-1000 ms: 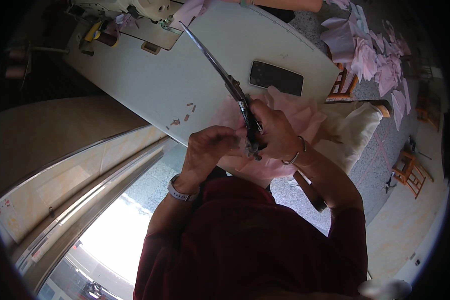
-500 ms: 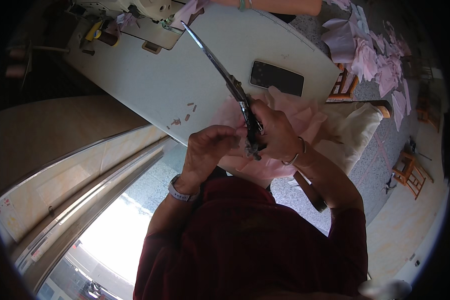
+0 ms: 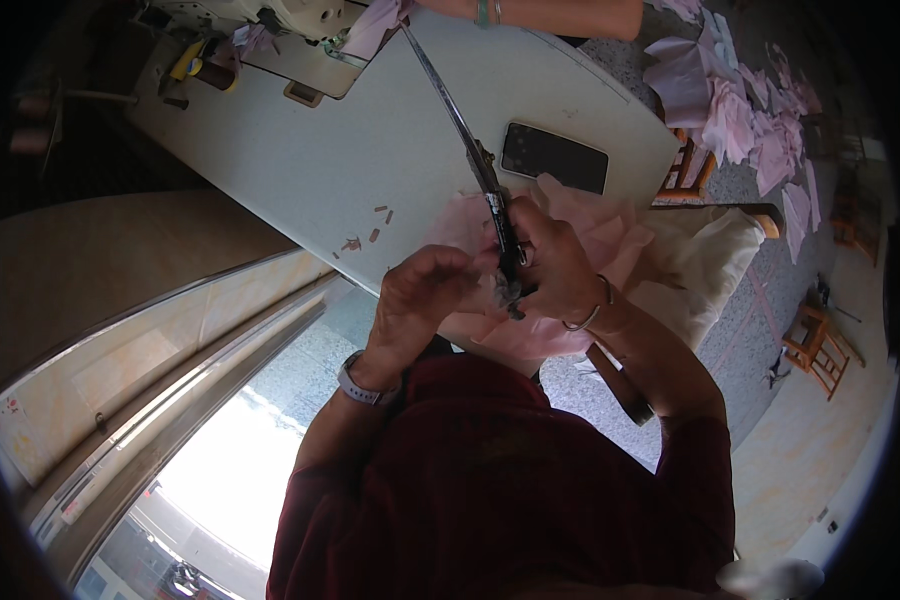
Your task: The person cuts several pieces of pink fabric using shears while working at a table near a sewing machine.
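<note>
Long dark-metal scissors (image 3: 475,150) point up and away, blades together, in my right hand (image 3: 555,265), whose fingers wrap round the handle. My left hand (image 3: 420,295) is beside the lower handle with curled fingers pressed toward it; what they hold, if anything, is hidden. Crumpled sheer pink fabric (image 3: 600,250) lies under both hands on the pale table (image 3: 260,150). A black phone (image 3: 555,155) rests right of the blades. Small tan pieces (image 3: 375,235) lie scattered to the left.
A sewing machine (image 3: 290,22) with pink cloth, and thread spools (image 3: 210,72), stand at the back. Another person's bare arm (image 3: 570,15) reaches across the top. A cream cloth (image 3: 710,270) is at the right, pink pieces (image 3: 730,120) beyond, and wooden stools (image 3: 815,345) farther right.
The scissors' tips have swung up and to the right, toward the other person's arm. My left hand has shifted slightly upward; my right hand has barely moved.
</note>
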A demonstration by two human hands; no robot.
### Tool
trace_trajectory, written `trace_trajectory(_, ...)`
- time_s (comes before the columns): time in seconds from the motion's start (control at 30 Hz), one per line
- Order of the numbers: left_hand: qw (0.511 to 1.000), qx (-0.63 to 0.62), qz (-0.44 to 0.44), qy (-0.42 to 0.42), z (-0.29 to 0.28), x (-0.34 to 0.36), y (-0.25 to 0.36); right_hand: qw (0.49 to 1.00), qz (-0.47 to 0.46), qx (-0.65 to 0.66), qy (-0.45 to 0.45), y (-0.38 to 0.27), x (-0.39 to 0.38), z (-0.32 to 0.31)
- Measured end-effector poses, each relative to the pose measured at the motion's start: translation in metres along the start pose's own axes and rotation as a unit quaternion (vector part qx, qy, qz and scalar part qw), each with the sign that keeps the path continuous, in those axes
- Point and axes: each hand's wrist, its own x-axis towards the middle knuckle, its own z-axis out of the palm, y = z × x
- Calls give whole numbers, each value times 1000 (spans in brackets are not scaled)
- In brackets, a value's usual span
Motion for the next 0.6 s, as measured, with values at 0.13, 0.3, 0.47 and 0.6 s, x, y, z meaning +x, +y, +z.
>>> trace_trajectory(0.13,997,-80,-8,17,9,-2,1,1000,8,15,2,-3,1,0)
trace_trajectory(0.3,994,-59,-73,54,11,-1,0,999,24,43,21,-3,1,2)
trace_trajectory(0.47,991,-87,-84,63,11,-1,0,997,42,66,21,-4,0,3)
trace_trajectory(0.6,988,-104,-81,81,-5,2,4,992,77,97,-13,3,0,-1)
